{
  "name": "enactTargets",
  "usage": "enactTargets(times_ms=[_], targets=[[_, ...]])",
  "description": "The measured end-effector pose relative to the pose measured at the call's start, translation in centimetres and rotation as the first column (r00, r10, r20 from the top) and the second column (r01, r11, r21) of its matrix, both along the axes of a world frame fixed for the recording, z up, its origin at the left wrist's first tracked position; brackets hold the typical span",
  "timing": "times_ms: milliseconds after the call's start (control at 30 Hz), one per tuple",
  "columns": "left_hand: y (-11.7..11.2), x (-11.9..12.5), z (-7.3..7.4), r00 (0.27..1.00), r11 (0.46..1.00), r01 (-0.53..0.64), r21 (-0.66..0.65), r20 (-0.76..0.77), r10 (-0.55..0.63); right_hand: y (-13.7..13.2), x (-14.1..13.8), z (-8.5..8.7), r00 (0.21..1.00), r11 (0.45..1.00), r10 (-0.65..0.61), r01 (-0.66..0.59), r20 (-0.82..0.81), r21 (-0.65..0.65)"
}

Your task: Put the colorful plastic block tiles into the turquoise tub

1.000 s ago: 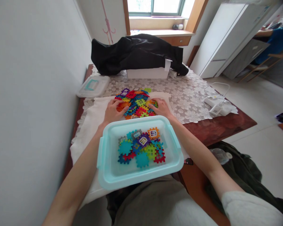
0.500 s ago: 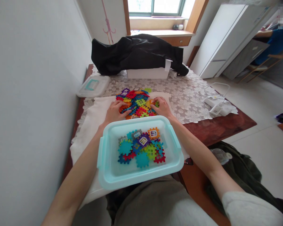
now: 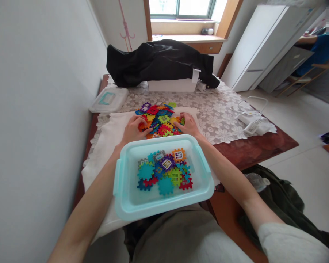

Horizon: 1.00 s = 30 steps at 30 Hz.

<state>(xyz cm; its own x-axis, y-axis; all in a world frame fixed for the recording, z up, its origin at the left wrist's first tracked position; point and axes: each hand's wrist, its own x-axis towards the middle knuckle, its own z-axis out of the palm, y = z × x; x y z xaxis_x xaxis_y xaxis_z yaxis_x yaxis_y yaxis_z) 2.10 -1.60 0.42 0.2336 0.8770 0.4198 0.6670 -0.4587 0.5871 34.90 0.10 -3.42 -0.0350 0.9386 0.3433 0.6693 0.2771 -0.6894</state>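
Left hand (image 3: 134,129) and right hand (image 3: 191,125) flank toothed tiles (image 3: 163,119), nearer the table's (image 3: 282,140) left edge.
Fingers half-curled; cannot tell if any tile is held. Tiles look light, stiff: pinch rims.

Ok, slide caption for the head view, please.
Left hand and right hand at a pile of colourful toothed tiles, beyond a pale turquoise tub holding more.
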Motion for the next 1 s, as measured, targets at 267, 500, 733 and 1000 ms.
enactTargets(times_ms=[267, 500, 733, 1000], targets=[[0.1, -0.2, -0.4, 0.996, 0.998, -0.037, 0.044, -0.081, 0.040, -0.1, -0.1, 0.3, 1.000, 1.000, 0.002, -0.002, 0.030, 0.026], [0.2, -0.2, -0.1, 0.996, 0.997, -0.072, 0.027, -0.049, 0.073, -0.1, -0.1, 0.5, 1.000, 1.000, -0.004, 0.004, 0.006, 0.029], [0.5, -0.4, -0.9, 0.992, 0.992, -0.129, -0.015, -0.005, 0.129, -0.2, -0.1, 0.7, 1.000, 0.999, -0.016, 0.017, -0.005, 0.049], [0.5, -0.6, -1.2, 0.983, 0.983, -0.180, -0.024, 0.018, 0.180, -0.4, -0.2, 0.8, 0.999, 0.999, -0.040, 0.039, 0.029, 0.035]])
